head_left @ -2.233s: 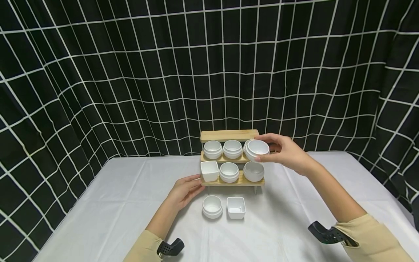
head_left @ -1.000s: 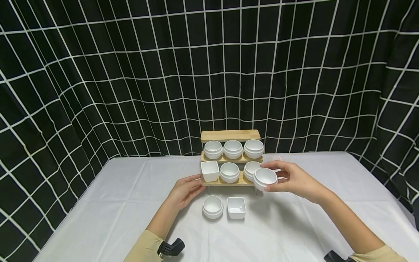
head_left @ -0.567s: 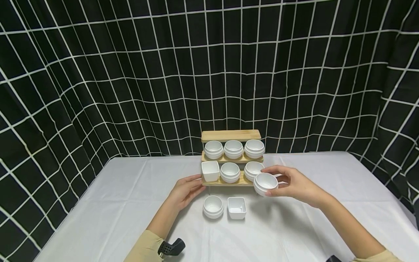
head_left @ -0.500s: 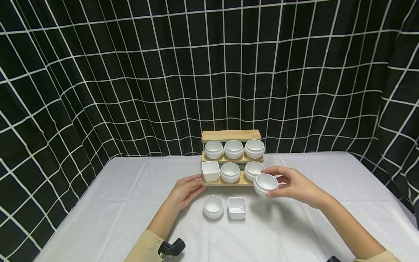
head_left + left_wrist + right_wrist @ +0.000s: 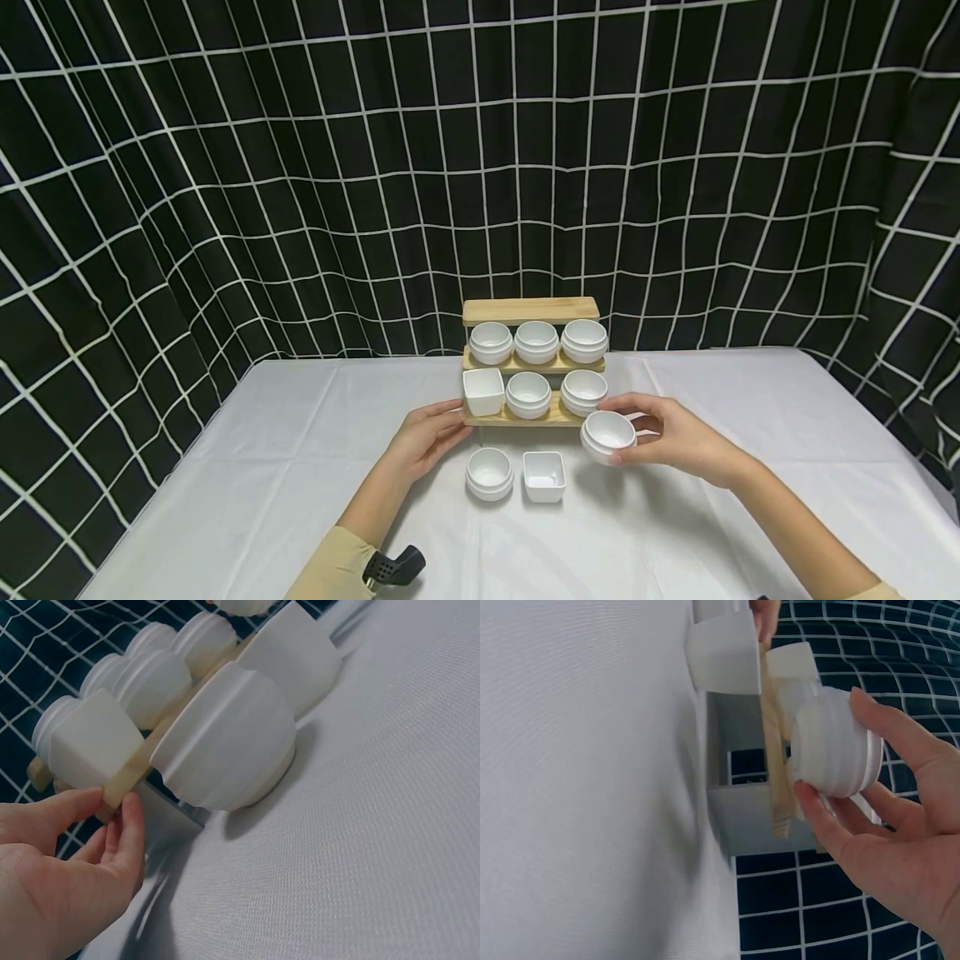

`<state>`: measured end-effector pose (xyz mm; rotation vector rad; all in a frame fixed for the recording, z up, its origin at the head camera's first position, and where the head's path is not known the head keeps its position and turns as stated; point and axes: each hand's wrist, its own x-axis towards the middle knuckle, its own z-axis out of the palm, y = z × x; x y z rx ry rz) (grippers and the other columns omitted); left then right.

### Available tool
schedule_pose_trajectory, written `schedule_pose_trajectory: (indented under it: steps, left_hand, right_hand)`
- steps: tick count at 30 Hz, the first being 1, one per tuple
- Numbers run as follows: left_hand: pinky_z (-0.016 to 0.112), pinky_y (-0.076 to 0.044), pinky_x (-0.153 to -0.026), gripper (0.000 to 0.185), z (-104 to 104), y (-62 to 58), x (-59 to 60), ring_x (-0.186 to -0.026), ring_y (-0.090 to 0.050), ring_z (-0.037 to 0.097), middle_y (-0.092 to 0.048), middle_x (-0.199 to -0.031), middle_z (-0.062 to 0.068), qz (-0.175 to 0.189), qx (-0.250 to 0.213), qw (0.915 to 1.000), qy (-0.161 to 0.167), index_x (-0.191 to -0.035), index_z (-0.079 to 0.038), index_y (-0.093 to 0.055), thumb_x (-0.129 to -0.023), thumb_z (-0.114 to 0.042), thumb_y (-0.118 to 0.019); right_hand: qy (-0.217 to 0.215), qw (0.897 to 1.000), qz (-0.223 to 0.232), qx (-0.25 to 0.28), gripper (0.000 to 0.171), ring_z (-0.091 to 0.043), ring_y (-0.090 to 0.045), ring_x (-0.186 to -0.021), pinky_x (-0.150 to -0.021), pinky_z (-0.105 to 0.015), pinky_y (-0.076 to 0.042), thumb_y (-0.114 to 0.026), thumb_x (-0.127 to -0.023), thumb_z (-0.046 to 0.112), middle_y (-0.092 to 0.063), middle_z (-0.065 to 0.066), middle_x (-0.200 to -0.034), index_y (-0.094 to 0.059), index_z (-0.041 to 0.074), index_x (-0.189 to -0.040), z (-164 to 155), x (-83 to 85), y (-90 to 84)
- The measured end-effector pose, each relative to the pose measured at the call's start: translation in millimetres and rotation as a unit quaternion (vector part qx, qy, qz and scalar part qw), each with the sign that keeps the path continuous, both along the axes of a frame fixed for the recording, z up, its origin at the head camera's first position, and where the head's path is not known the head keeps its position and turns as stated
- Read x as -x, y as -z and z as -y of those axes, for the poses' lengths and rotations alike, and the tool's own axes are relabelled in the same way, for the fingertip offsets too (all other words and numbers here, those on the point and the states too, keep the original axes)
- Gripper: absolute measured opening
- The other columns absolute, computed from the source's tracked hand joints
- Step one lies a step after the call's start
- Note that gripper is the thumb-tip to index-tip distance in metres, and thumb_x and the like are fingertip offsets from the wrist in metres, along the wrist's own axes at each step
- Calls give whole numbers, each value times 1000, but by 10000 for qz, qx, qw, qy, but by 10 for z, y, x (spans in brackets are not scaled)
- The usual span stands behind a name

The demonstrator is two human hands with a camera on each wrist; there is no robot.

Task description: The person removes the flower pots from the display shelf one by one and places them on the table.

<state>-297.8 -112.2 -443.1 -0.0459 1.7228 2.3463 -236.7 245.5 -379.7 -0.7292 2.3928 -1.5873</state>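
A wooden tiered shelf (image 5: 529, 311) stands on the table with its top board bare. On the middle board sit three round white bowls (image 5: 536, 342). The lowest board bears a square white bowl (image 5: 483, 392) and two round ones (image 5: 528, 395). My left hand (image 5: 422, 440) pinches the left end of that lowest board, thumb above and fingers below in the left wrist view (image 5: 120, 802). My right hand (image 5: 675, 440) grips a round white bowl (image 5: 608, 435) by its sides, thumb and fingers spread round it, in the air before the shelf's right end.
Before the shelf, on the white tablecloth (image 5: 247, 467), stand another round bowl (image 5: 489, 473) and a square bowl (image 5: 543, 477). A black curtain with a white grid (image 5: 525, 167) hangs behind and at the sides.
My right hand has brought the held bowl down and toward me, from beside the middle board to in front of the lowest board's right end. The left hand stays on the shelf.
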Motion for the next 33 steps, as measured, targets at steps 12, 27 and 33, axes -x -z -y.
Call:
schedule_pose_trajectory:
  steps: [12,27,33]
  left_hand:
    - [32,-62,-105,44,-15,-4,-5,-111,-71,24,-54,-144,39,-14,2,10000,8,-145,19,-48,-103,9,-56]
    - [34,-60,-107,45,-10,-19,-31,-117,-69,29,-54,-145,38,-13,82,10000,-13,-146,18,-47,-104,7,-57]
    - [34,-60,-108,45,-7,-19,-34,-120,-68,31,-53,-146,38,-16,94,10000,11,-147,18,-47,-104,7,-56]
  right_hand:
    - [-151,9998,94,97,64,-10,-69,-102,-86,-22,-63,-85,-87,5,-66,-13,-126,-54,-12,-140,8,8,116]
    - [-226,9991,364,50,60,-12,-70,-103,-86,-22,-62,-86,-86,6,-65,-17,-129,-57,-10,-136,10,24,268]
    - [-266,9985,471,60,59,-14,-70,-104,-84,-22,-61,-86,-86,7,-65,-9,-128,-58,-8,-136,15,30,324]
